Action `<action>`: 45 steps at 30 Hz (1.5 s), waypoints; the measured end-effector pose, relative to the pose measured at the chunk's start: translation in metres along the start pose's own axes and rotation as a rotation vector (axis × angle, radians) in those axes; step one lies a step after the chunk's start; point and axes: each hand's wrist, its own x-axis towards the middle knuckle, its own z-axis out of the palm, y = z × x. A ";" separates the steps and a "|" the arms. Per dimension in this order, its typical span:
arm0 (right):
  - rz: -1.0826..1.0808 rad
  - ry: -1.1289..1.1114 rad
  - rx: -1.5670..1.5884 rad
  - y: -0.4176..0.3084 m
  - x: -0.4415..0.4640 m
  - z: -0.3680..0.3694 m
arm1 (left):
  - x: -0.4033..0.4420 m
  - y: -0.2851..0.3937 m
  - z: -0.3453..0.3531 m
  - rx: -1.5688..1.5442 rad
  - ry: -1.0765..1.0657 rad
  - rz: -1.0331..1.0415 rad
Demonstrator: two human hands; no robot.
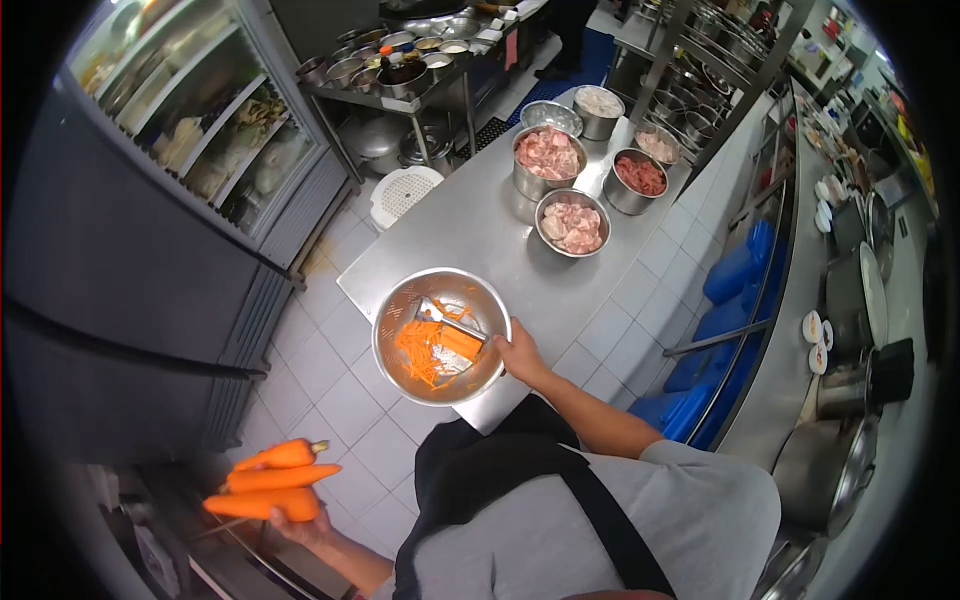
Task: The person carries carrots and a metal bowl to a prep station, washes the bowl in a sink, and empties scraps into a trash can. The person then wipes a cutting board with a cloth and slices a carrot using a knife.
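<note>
Several whole peeled carrots (275, 478) lie in my left hand (300, 522), out to the left over the floor and beside a low steel surface. Its fingers are mostly hidden under the carrots. My right hand (519, 352) grips the rim of a steel bowl (386, 335) at the table's near end. Inside the bowl are orange carrot shreds (420, 352), a thicker carrot piece (460, 344) and a metal peeler (452, 320) with a wide head. The peeler rests across the bowl, its handle toward my right hand.
On the steel table (480, 235) stand a pot of meat chunks (548, 155), a bowl of pale meat (573, 228) and a pot of red meat (640, 175). A glass-door fridge (215, 120) is at left, a white perforated stool (405, 195) beyond, blue bins (735, 270) at right.
</note>
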 end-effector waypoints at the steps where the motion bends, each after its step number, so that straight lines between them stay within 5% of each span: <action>1: -0.022 0.038 -0.038 0.002 0.003 0.002 | 0.013 -0.010 0.012 0.001 -0.027 -0.085; 8: 0.091 -0.024 0.388 -0.029 -0.027 -0.022 | 0.162 -0.096 0.033 0.184 -0.364 -0.429; 13: 0.512 -0.852 -0.002 0.007 -0.020 -0.142 | 0.262 -0.135 0.145 0.729 -0.652 -0.516; 16: 0.770 -0.850 0.022 0.098 0.001 -0.201 | 0.303 -0.211 0.190 0.830 -0.783 -0.413; 19: 0.786 -0.610 -0.365 0.188 0.025 -0.227 | 0.318 -0.279 0.236 0.756 -0.951 -0.633; 24: 0.877 -0.525 -0.081 0.212 0.043 -0.287 | 0.297 -0.380 0.316 0.933 -1.073 -0.619; 27: 0.918 -0.431 -0.030 0.244 0.033 -0.338 | 0.279 -0.424 0.356 1.765 -0.926 -0.568; 32: 1.062 -0.280 0.036 0.308 0.009 -0.382 | 0.199 -0.450 0.408 1.906 -0.670 -0.620; 40: 0.856 -0.045 0.044 0.313 -0.021 -0.429 | 0.204 -0.485 0.390 1.893 -0.646 -0.607; 42: 0.791 -0.115 -0.013 0.306 -0.016 -0.454 | 0.194 -0.442 0.419 1.827 -0.534 -0.512; 45: 0.873 -0.028 0.138 0.338 0.004 -0.504 | 0.165 -0.409 0.464 1.572 -0.431 0.180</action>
